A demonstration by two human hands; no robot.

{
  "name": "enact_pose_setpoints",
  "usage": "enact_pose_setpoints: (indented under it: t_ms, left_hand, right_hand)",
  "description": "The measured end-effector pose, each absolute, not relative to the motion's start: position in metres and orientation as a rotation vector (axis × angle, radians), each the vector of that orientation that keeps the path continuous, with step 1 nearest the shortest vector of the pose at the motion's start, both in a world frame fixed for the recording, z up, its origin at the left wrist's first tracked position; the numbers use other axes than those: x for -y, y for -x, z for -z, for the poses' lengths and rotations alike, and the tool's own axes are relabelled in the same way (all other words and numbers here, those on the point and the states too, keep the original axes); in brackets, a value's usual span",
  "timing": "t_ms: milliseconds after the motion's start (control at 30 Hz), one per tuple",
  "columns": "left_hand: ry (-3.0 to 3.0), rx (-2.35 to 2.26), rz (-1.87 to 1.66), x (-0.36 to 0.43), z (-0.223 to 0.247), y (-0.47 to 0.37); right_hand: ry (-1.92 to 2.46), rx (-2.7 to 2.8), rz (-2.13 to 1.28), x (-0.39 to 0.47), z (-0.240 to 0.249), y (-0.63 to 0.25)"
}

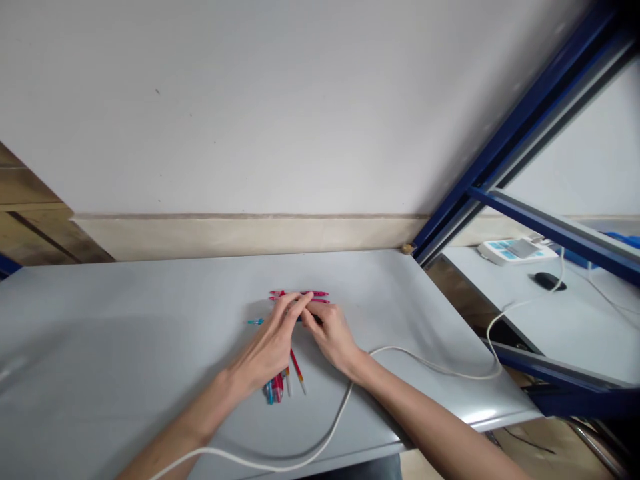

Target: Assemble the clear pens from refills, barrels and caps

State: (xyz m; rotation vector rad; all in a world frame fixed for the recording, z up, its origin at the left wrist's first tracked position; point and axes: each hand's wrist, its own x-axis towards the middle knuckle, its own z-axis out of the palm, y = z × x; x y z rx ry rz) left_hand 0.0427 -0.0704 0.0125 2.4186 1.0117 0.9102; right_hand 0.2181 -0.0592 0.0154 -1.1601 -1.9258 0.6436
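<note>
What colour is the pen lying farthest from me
The pen is pinkish red; head view.

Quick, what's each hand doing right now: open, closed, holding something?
Left hand: fingers bent over a blue pen; whether it grips is hidden.
Right hand: fingers curled; whether it holds anything cannot be told.
</note>
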Motion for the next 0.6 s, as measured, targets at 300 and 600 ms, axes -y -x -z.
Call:
enact_pose_setpoints:
  t_ms: [300, 600]
  left_hand:
    - [-2.411, -1.162, -1.091, 0.056, -0.009, -0.024]
    - [-2.589, -1.163, -1.159, 0.050, -0.016, -0.017]
  right_hand:
    - [0.905, 1.816, -0.719, 0.058, -0.024, -0.224]
    - [0.965, 1.733, -0.736, 0.058, -0.028, -0.225]
